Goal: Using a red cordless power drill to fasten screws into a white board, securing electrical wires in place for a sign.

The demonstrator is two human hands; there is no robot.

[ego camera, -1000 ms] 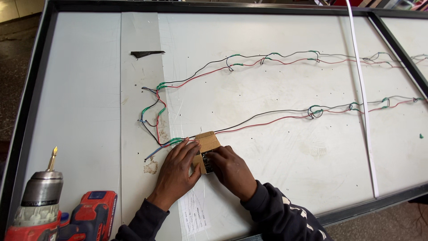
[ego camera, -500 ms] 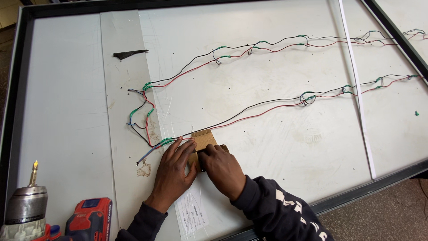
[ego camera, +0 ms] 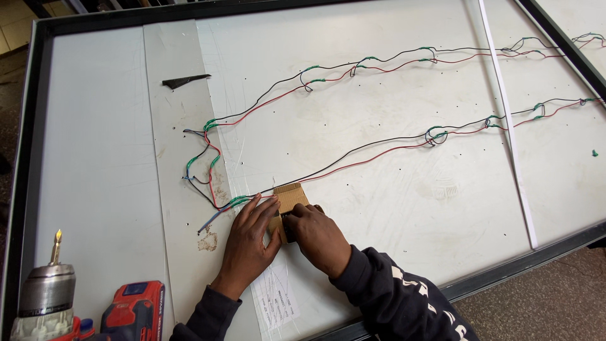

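Hands at lower centre of the frame, working on a small cardboard piece (ego camera: 289, 197) that lies on the white table (ego camera: 391, 208). Left hand (ego camera: 247, 243) rests flat, fingers spread, with its fingertips on the bundle of wires (ego camera: 353, 165) just left of the cardboard, pressing rather than gripping. Right hand (ego camera: 317, 235) is curled over the near edge of the cardboard with a small dark object (ego camera: 288, 225) under its fingers; whether it pinches that object cannot be told. Compared with the view half a second before, both hands sit in the same place on the cardboard and only the camera has drawn nearer, so the work appears to be a held, steady press. Red, black and green-taped wires run from the cardboard toward the upper right in two strands. A printed paper slip (ego camera: 276, 295) lies below the hands. A red cordless drill (ego camera: 82, 309) stands at lower left, well apart. A black scrap (ego camera: 183, 81) lies at upper left, and a white strip (ego camera: 505, 120) crosses the right side. Nothing blocks either hand.
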